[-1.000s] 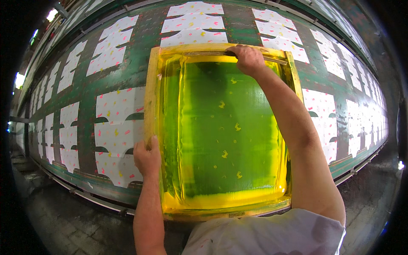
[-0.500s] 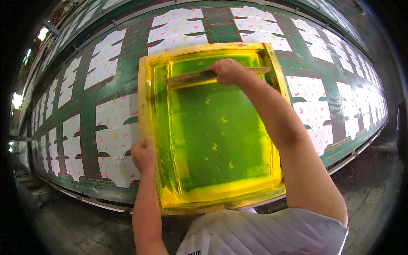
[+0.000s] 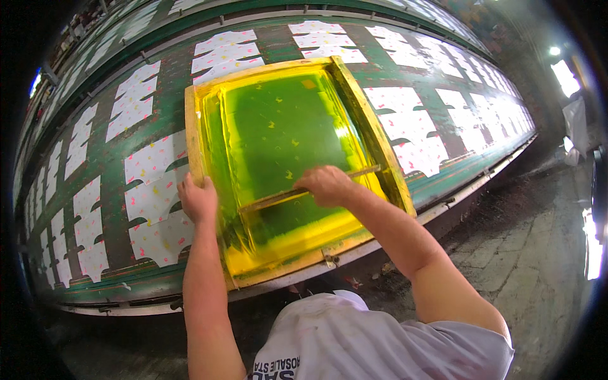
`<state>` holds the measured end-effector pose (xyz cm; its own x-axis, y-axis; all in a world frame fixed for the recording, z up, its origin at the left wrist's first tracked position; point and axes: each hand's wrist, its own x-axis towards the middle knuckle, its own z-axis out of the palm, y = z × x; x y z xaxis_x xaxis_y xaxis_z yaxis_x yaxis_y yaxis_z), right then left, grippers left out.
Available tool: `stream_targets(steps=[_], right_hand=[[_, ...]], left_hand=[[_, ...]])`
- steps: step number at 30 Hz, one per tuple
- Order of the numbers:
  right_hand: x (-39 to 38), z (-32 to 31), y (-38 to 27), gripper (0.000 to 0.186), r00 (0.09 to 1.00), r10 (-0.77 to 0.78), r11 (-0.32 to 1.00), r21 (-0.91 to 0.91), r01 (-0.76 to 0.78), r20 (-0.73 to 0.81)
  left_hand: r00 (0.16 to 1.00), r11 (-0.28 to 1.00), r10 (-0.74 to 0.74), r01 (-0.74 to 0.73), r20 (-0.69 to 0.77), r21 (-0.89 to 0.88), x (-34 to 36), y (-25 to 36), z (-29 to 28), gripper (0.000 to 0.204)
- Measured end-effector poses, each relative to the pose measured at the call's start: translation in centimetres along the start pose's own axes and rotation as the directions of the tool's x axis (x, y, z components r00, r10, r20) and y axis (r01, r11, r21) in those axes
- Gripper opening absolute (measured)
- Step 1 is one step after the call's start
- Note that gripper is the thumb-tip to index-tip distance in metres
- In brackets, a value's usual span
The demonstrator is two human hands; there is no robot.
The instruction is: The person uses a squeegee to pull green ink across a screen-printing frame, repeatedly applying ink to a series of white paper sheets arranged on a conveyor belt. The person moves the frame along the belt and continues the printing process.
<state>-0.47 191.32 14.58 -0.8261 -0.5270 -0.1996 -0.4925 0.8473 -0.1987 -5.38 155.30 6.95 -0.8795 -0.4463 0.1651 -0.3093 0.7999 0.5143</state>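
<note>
A screen printing frame [image 3: 194, 136] with a yellow-stained wooden rim lies on the long green table, its green mesh [image 3: 266, 120] smeared with yellow ink along the edges. My right hand [image 3: 326, 185] is closed round the top of a long wooden squeegee [image 3: 272, 201], which lies across the lower part of the mesh. Yellow ink [image 3: 297, 244] is pooled along the near side, between squeegee and rim. At the frame's left side, my left hand [image 3: 199, 195] grips the wooden rim; its fingertips are partly hidden.
White cut fabric pieces [image 3: 155, 171] with small pink and yellow prints lie in rows on the green table [image 3: 114, 190]. More pieces [image 3: 411, 136] lie right of the frame. A metal rail [image 3: 468, 193] runs along the near edge, beside a dark paved floor [image 3: 481, 253].
My right hand has drawn the squeegee from the far end of the mesh toward me. My left hand stays on the frame's left rim. The whole view has shifted and turned.
</note>
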Motion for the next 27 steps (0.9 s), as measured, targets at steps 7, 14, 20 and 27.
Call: stream_targets(steps=[7,14,20,27], right_hand=[[-10.1,3.8,-6.2,0.051,0.993,-0.006,0.999,0.037,0.011,-0.120],[-13.7,5.6,-6.0,0.059,0.974,-0.113,0.979,0.144,0.142,-0.196],[-15.0,6.1,-2.8,0.057,0.934,-0.186,0.921,0.278,0.273,-0.304],[-18.7,4.2,10.6,0.042,0.786,0.219,0.956,0.286,-0.056,-0.578]], left_hand=[[0.997,0.989,0.048,-0.055,0.054,0.140,-0.7,0.2,-0.3,0.066],[0.998,0.986,-0.006,-0.005,0.063,0.167,-1.5,0.2,-0.6,0.069],[0.951,0.946,-0.258,0.213,0.170,0.246,-0.6,1.8,-1.2,0.053],[0.962,0.947,-0.255,0.228,0.095,0.227,-0.9,2.0,-0.4,0.051]])
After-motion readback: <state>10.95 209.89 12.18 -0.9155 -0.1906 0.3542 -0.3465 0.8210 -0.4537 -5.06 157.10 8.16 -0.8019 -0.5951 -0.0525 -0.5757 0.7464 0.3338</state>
